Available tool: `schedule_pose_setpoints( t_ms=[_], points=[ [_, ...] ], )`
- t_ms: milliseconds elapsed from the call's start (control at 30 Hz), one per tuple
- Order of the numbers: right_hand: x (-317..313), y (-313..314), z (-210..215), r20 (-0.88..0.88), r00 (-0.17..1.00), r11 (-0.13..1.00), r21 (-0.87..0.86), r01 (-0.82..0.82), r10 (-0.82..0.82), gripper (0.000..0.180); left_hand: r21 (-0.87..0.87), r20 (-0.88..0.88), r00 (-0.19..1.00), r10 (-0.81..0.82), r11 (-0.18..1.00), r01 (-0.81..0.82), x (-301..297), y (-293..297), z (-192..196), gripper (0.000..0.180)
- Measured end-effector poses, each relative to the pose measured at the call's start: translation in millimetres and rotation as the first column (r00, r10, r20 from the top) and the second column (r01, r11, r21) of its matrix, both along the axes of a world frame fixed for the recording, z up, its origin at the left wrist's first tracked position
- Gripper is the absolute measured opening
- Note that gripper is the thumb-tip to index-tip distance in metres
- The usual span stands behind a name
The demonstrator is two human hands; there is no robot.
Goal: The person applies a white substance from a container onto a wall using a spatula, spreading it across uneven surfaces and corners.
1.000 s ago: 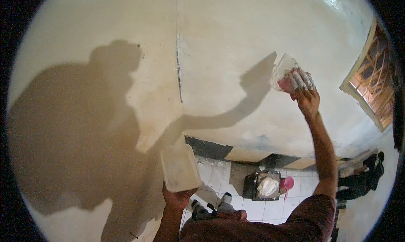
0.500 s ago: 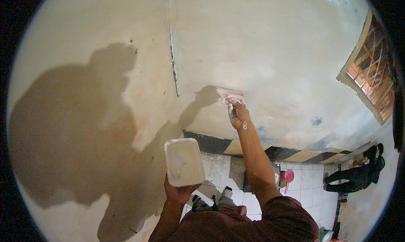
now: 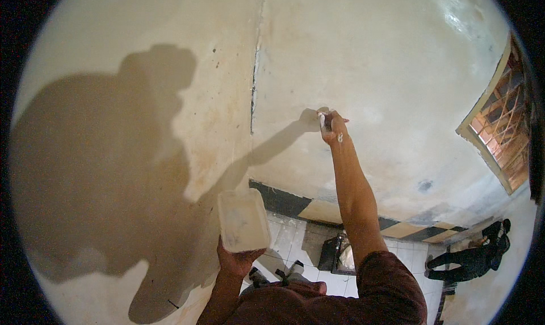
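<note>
My left hand (image 3: 237, 261) grips a pale rectangular plastic tub (image 3: 243, 193) from its lower end, holding it in front of my body. My right arm stretches out to the wall (image 3: 392, 81). There my right hand (image 3: 334, 127), with a white smear at the wrist, is closed around a flat scraper. Now the hand hides nearly all of the scraper; the half-second-old head picture shows its broad pinkish blade flat against the plaster. Left of this hand, a dark crack (image 3: 254, 98) runs along the wall corner.
A band of black and cream tiles (image 3: 281, 199) edges the wall base. On the white tiled floor stands a dark box-like object (image 3: 329, 254) with something pale beside it. A barred window (image 3: 502, 118) is at right. Dark clothing (image 3: 471, 257) appears near the right wall.
My right hand has moved slightly up and right along the wall, and turned so the blade is mostly hidden. The view has shifted; my left hand still holds the tub.
</note>
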State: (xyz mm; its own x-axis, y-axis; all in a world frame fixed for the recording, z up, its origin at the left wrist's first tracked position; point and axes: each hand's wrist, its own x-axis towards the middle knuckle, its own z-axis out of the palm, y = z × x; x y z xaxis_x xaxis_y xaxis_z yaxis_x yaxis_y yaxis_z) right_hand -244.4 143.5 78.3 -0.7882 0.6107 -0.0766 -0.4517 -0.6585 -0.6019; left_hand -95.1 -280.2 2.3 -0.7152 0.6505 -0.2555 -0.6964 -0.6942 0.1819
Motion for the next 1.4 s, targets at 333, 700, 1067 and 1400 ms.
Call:
schedule_pose_setpoints(
  t_ms=[333,700,1067,1400],
  points=[
    [71,-55,160,-0.188,0.974,0.984,0.101,0.143,-0.122,0.012,0.052,-0.008,0.999,-0.052,0.997,0.053,-2,0,-9,0.057],
    [60,-32,-84,0.121,0.991,0.99,-0.139,-0.033,0.05,0.013,0.108,0.025,0.987,-0.156,0.982,0.153,2,0,-16,0.059],
    [57,-75,267,-0.31,0.951,0.982,0.179,0.052,0.006,0.017,-0.058,-0.067,0.984,-0.164,0.985,0.161,6,21,-4,0.06],
    [163,-167,57,0.339,0.935,0.73,0.612,-0.305,0.106,0.028,-0.097,-0.326,0.934,-0.147,0.988,0.122,-1,43,-1,0.06]
  ],
)
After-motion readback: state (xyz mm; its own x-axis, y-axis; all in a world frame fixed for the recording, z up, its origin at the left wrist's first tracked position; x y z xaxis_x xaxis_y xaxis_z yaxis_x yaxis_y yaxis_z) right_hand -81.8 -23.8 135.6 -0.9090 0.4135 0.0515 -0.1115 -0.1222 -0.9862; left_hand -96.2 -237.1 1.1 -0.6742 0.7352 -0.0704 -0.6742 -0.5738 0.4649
